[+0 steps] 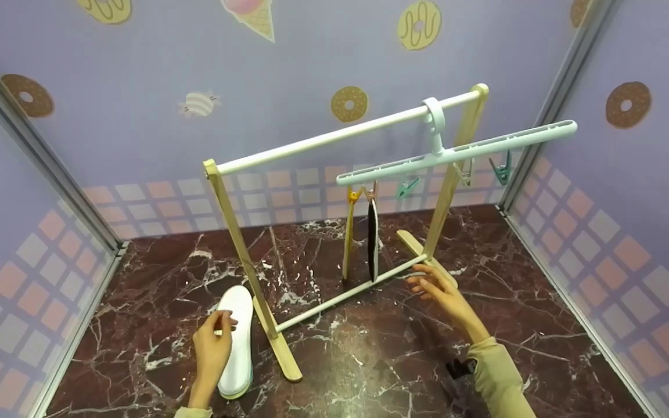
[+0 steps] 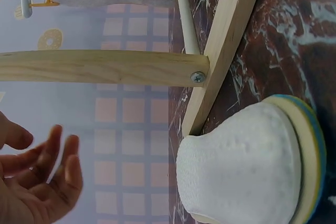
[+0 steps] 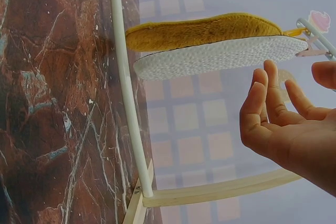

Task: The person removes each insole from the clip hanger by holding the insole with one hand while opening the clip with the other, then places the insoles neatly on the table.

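Note:
A white insole (image 1: pixel 236 354) lies on the dark marbled tabletop, left of the rack's near foot. Yellow and blue layers show along its edge in the left wrist view; whether it is one piece or a stack I cannot tell. Over it hovers my left hand (image 1: pixel 212 345), fingers loosely bent and holding nothing. My right hand (image 1: pixel 440 293), also with nothing in its relaxed fingers, is near the rack's lower right bar end. A yellow fuzzy insole (image 3: pixel 205 31) and a white-and-black insole (image 3: pixel 220 59) hang side by side from clips on the pale hanger (image 1: pixel 485 151).
The hanger hooks over the top rail (image 1: pixel 334 134) of a wooden rack, toward its right end. Further clips, a green one (image 1: pixel 503 173) among them, dangle from the hanger. A small black object (image 1: pixel 459 368) is by the right sleeve. Patterned walls enclose the table.

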Available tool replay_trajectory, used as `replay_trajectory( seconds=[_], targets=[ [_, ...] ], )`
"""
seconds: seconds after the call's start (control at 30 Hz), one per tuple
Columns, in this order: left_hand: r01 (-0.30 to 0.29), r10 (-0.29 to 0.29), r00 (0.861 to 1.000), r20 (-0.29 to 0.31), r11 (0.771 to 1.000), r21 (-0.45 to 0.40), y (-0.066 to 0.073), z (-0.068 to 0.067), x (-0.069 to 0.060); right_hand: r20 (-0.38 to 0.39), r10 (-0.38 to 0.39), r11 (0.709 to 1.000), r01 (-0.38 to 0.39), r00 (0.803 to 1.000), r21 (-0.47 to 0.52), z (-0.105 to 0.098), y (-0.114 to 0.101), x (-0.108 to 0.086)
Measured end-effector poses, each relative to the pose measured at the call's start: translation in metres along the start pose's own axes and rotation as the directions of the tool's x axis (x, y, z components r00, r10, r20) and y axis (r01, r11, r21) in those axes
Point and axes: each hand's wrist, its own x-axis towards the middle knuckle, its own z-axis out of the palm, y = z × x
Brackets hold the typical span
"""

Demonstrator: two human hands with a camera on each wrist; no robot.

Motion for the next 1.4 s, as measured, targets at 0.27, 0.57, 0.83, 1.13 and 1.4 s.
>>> replay_trajectory(
  seconds=[0.27, 0.57, 0.83, 1.13, 1.4],
  targets=[
    [-0.136, 0.126, 0.988, -0.085, 0.983, -0.121, 0.007, 0.006, -0.001, 0.019, -0.045, 0.998, 0.046, 0.999, -0.032, -0.002, 0.000, -0.001],
    [-0.345, 0.333, 0.938, -0.092, 0.915, -0.210, 0.050, 0.004, -0.006, 0.024, -0.026, 1.000, 0.026, 0.999, 0.012, 0.001, -0.001, -0.003],
    [-0.411, 0.420, 0.907, -0.040, 0.859, -0.305, 0.059, 0.025, -0.009, -0.001, 0.002, 0.999, -0.002, 1.000, 0.054, 0.003, -0.004, -0.001],
    [-0.449, 0.463, 0.885, -0.054, 0.817, -0.362, 0.075, 0.053, -0.006, 0.017, -0.065, 0.996, 0.064, 0.998, 0.066, 0.004, -0.006, 0.005],
    [-0.436, 0.464, 0.885, -0.037, 0.799, -0.413, 0.089, 0.067, 0.000, 0.016, -0.063, 0.996, 0.062, 0.998, 0.059, 0.005, -0.008, 0.007]
  ],
)
